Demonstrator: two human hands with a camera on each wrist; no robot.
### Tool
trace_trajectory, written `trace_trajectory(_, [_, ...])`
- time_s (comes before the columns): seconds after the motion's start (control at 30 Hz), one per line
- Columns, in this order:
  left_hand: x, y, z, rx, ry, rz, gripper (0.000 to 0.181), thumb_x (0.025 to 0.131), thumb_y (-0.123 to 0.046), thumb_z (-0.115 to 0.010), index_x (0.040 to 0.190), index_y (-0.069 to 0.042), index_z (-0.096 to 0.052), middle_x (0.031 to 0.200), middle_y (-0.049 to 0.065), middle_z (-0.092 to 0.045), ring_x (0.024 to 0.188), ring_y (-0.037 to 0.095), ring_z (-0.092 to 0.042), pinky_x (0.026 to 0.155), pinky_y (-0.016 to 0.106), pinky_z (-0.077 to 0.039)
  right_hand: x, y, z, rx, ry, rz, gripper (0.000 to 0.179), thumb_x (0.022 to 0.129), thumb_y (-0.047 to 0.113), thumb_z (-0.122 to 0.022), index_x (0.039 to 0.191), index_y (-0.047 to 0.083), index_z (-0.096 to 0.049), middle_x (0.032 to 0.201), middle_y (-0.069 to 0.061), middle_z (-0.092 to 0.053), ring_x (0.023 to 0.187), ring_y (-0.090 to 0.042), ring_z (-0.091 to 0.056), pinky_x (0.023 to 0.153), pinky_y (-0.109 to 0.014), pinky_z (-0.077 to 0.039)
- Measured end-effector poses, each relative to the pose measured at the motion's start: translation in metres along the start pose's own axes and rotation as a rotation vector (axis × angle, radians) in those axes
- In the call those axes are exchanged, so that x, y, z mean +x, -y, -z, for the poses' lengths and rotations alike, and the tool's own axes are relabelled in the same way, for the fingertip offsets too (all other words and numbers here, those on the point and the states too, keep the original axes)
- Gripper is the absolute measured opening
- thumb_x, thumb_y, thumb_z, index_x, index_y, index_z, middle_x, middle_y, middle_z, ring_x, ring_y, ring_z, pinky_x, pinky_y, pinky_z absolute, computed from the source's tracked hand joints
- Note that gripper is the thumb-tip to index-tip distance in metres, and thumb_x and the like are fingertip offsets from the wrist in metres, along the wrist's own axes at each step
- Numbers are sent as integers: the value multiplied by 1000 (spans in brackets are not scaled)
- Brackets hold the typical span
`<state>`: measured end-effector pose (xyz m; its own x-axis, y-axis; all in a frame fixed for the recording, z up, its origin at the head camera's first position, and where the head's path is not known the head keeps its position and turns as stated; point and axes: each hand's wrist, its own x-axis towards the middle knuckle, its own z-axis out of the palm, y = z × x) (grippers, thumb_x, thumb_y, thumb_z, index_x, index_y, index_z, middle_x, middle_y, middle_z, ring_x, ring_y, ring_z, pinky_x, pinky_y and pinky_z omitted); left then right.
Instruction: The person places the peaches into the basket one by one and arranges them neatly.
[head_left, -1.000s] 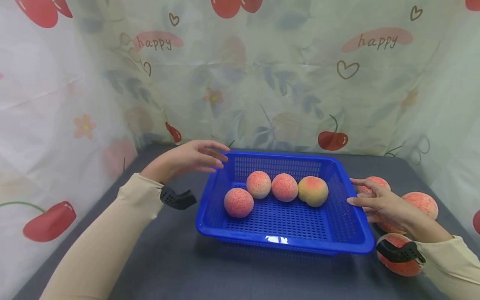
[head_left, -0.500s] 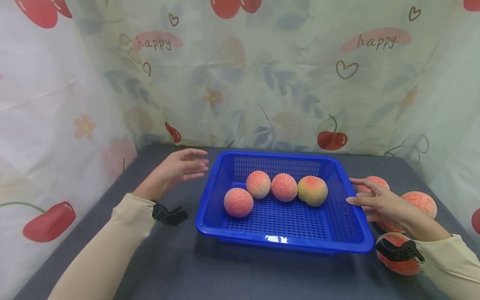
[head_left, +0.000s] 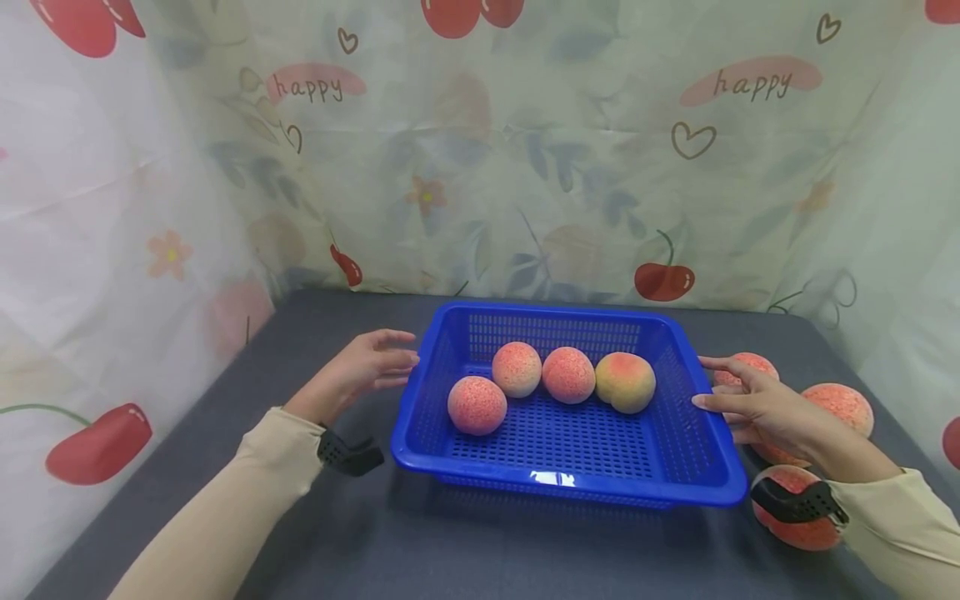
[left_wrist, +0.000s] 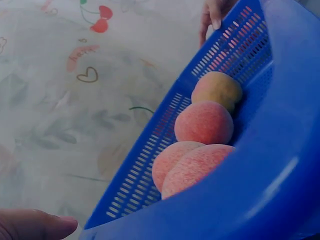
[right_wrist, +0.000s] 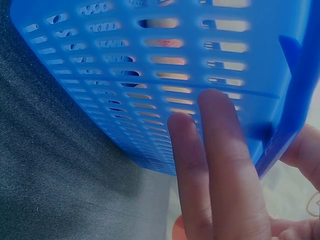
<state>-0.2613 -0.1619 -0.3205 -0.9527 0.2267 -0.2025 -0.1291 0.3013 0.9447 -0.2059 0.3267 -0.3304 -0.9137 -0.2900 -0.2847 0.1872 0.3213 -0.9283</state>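
Observation:
A blue plastic basket [head_left: 555, 490] with slotted walls stands on the dark table in the head view. Several peaches lie inside, among them a reddish one [head_left: 477, 406] at the left and a yellowish one [head_left: 626, 382] at the right. My right hand [head_left: 772, 412] grips the basket's right rim. Its fingers [right_wrist: 227, 165] lie along the outer wall in the right wrist view, the thumb over the rim. At the left rim is my left hand [head_left: 363, 371], fingers loosely extended; its thumb [left_wrist: 40, 224] shows apart from the wall in the left wrist view.
More peaches lie on the table right of the basket, one [head_left: 840, 407] behind my right hand and another [head_left: 798, 508] partly under the wrist strap. A printed cloth [head_left: 487, 167] encloses the table [head_left: 360, 542] at the back and sides.
My left hand has drawn back from above the basket's far left corner, then come lower and nearer to the left rim. The right hand and the basket have stayed in place.

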Motion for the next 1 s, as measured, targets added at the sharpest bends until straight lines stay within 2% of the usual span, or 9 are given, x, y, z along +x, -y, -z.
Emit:
trace_trajectory(0.13, [3, 5, -4, 16, 13, 24, 56, 97, -15, -58, 146, 1, -35, 141, 26, -47, 128, 39, -50, 105, 48, -44, 1, -1, 0, 5, 8, 3, 87, 97, 19, -59, 154, 4, 5, 127, -19, -56, 98, -33, -69, 81, -54, -56])
trace_trajectory(0.27, [3, 7, -7, -4, 26, 22, 59, 97, -14, -58, 147, 4, -32, 140, 27, -48, 127, 39, -52, 104, 48, -45, 2, -1, 0, 2, 6, 7, 86, 97, 19, -59, 154, 4, 5, 124, -17, -58, 97, -32, -70, 80, -54, -56])
trace_trajectory(0.47, [6, 7, -12, 2, 15, 40, 58, 95, -15, -62, 146, 0, -38, 138, 23, -53, 120, 35, -58, 98, 46, -50, 2, -3, 1, -9, 6, 16, 87, 98, 20, -59, 153, 3, 6, 131, -24, -53, 98, -33, -69, 80, -54, -56])
trace_trajectory(0.67, [7, 6, -15, -3, 5, 45, 59, 95, -12, -62, 147, -1, -36, 139, 25, -51, 116, 36, -61, 93, 46, -53, 1, -2, 1, -18, 4, 13, 87, 98, 21, -58, 153, 3, 7, 135, -30, -48, 99, -34, -69, 80, -55, -56])
trace_trajectory(0.8, [7, 6, -16, -30, -2, 51, 59, 95, -10, -62, 147, -2, -36, 137, 24, -54, 113, 35, -63, 90, 45, -55, 0, -1, 1, -32, 7, 17, 87, 98, 22, -57, 153, 3, 7, 142, -39, -34, 100, -35, -69, 80, -54, -56])
trace_trajectory(0.9, [7, 6, -16, -40, -4, 49, 59, 94, -9, -62, 147, -1, -36, 136, 24, -54, 113, 34, -64, 90, 44, -55, -1, -2, 1, -50, 15, 19, 86, 99, 23, -56, 153, 3, 7, 145, -42, -27, 101, -35, -68, 80, -54, -56])
trace_trajectory(1.0, [7, 6, -15, -45, -4, 44, 59, 94, -8, -62, 147, 0, -35, 136, 25, -54, 112, 34, -64, 90, 43, -55, -1, -3, 1, -74, 36, 29, 84, 100, 24, -54, 153, 1, 8, 143, -41, -31, 102, -34, -68, 79, -54, -56])
